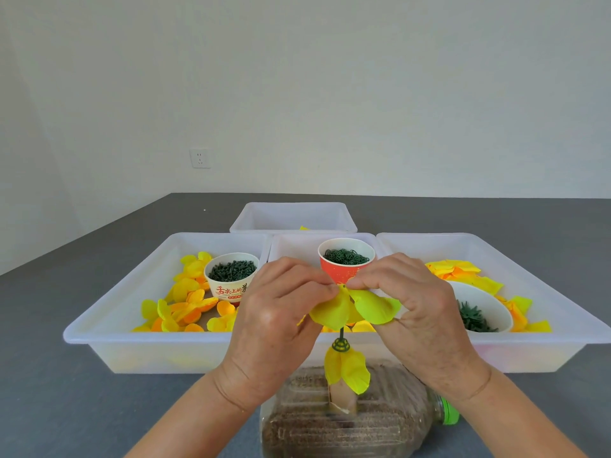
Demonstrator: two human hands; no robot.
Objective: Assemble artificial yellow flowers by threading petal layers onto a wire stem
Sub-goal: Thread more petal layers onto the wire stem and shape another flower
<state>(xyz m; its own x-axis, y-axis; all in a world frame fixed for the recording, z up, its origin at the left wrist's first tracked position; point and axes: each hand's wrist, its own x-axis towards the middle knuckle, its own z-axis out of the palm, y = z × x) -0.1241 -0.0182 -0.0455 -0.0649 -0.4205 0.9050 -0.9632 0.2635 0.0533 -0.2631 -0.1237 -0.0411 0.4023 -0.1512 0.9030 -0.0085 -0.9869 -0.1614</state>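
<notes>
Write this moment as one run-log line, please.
left hand: pinches petal layer | right hand: pinches it too | stem: upright under it

Cloth petals, plastic trays, paper cups

Thin matt fabric petal layer (353, 307); translucent white smooth plastic trays (109, 325); printed paper cups (231, 276) holding dark green plastic bits; clear glossy plastic bottle (347, 421); matt grey surface (49, 391).

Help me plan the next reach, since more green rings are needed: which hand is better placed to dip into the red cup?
Probably the right hand: the red cup stands just behind its fingertips. Both hands pinch the yellow petals on the stem, so the left hand would have to hold them alone.
</notes>
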